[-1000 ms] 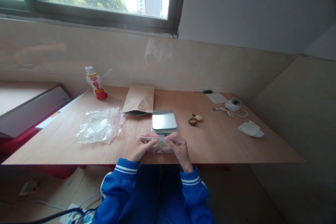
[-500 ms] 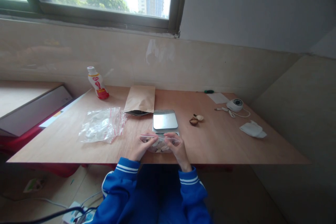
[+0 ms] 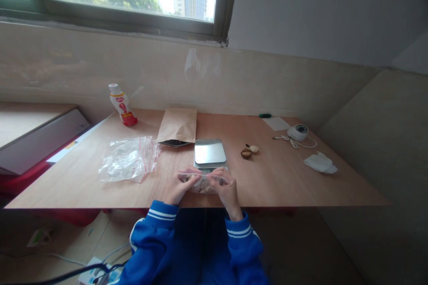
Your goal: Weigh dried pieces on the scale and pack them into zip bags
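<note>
Between my hands, at the table's front edge, is a clear zip bag (image 3: 203, 187) with pale brown pieces inside; what kind they are I cannot make out. My left hand (image 3: 179, 185) pinches the bag's top strip on the left. On the right, my right hand (image 3: 225, 187) grips the same strip, its thumb and fingers close to those of the left. Just beyond the bag lies a kitchen scale (image 3: 210, 151) with a bare silver plate. Behind it to the left, a brown paper pouch (image 3: 178, 127) rests with its dark mouth facing me.
Flat clear zip bags (image 3: 125, 159) lie left on the wooden table (image 3: 267, 182). A drink bottle (image 3: 123, 104) stands at the back left. Right of the scale are dried mushrooms (image 3: 246, 153), then a white camera (image 3: 297, 132) with its cable and a crumpled tissue (image 3: 320, 162).
My right hand has slid slightly left along the bag's strip, closer to my left hand. The view has shifted a little; the table items lie where they were.
</note>
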`<state>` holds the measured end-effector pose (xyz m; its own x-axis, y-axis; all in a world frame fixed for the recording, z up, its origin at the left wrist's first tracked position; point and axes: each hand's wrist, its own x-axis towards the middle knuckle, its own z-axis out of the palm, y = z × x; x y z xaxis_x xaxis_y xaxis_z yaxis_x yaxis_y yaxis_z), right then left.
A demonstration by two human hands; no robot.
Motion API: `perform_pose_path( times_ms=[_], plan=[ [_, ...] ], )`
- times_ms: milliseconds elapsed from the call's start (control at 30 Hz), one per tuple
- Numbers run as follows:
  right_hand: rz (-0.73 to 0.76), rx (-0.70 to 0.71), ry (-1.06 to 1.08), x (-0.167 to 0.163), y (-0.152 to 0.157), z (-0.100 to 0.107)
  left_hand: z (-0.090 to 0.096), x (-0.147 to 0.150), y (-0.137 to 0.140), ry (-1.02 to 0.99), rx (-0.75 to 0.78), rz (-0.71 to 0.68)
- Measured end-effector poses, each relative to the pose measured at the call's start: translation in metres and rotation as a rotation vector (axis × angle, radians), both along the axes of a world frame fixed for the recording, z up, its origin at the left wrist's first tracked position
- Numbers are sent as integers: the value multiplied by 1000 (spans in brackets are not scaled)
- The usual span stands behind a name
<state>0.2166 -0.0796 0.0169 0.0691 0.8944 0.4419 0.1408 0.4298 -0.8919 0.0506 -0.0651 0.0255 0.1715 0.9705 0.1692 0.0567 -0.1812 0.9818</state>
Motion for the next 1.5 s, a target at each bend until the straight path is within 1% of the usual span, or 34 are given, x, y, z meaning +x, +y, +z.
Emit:
perform_pose_path(
  times_ms=[100,267,400,500,567,733,1000,1100,1233,1300,1433,1500],
  plan=[
    [-42,5,-4,-6,-1,3,-1,-1,1,-1,11,-12],
    [-32,-29,21,-13,-4,1,-6,-3,3,-2,8,26],
    [32,-74,8,-13,-7,4,-3,-4,1,6,11,36],
    [74,-107,16,-14,-9,7,1,-3,-1,0,24,11],
    [47,-87,30,-17,-9,8,1,-3,0,-10,33,9],
    [-90,5,35,-24,-9,6,-6,-3,1,-47,25,5],
    [-182,21,2,-30,-9,3,-11,-2,3,-42,-25,-16],
    [-164,22,12,-31,-10,2,-14,-4,4,-47,-43,0],
    [-64,-4,-11,-24,-11,2,-12,-6,4,-24,-44,24],
    [-41,3,-41,-21,-11,2,-12,-5,3,-21,-51,43],
    [-105,66,-54,-20,-11,1,-16,-5,4,-40,-79,59],
    [-111,73,-53,-21,-11,0,-20,-6,4,-68,-96,68]
  ],
)
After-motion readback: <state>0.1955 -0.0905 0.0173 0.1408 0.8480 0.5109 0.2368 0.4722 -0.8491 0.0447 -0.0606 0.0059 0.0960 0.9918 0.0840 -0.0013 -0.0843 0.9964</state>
